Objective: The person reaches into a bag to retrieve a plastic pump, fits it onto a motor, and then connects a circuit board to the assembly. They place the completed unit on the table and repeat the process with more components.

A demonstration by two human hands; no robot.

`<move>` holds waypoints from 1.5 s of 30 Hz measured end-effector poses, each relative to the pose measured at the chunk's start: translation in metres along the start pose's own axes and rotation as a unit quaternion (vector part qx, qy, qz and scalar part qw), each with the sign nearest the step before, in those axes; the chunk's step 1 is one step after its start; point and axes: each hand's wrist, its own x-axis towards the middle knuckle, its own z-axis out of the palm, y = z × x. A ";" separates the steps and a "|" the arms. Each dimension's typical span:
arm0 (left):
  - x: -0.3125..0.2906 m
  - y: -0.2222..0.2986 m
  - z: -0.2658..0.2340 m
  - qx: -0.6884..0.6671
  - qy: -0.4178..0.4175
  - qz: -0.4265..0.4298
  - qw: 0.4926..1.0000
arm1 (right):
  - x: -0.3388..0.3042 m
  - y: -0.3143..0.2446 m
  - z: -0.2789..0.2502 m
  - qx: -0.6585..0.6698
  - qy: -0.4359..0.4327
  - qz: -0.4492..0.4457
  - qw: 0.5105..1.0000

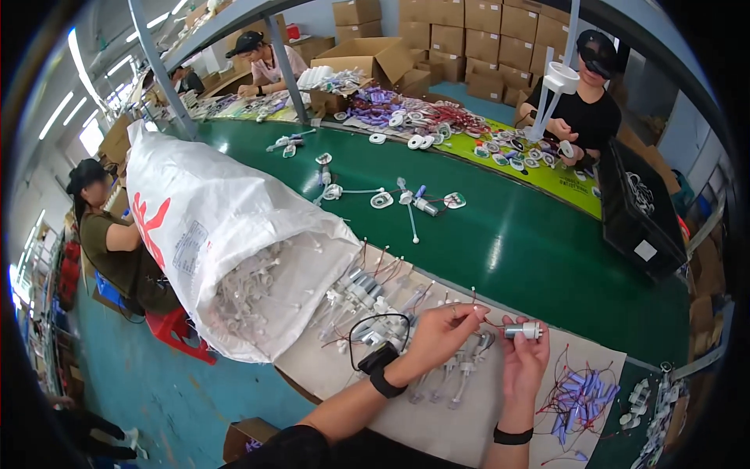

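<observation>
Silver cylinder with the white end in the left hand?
No, the right hand holds the silver cylinder; the left hand is apart from it.

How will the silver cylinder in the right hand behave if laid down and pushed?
The silver cylinder would probably roll, since its side is round. Its white end piece has an uneven outline, so it may wobble. The thin red wire curves and looks floppy, so likely trails.

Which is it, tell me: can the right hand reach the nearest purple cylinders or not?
Probably yes: nothing visible stands between the right hand and the purple cylinders, though the silver cylinder it holds may need setting down.
</observation>
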 end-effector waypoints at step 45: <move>0.011 0.016 -0.001 0.037 -0.006 -0.032 0.999 | 0.010 0.000 -0.010 0.020 0.019 -0.044 0.999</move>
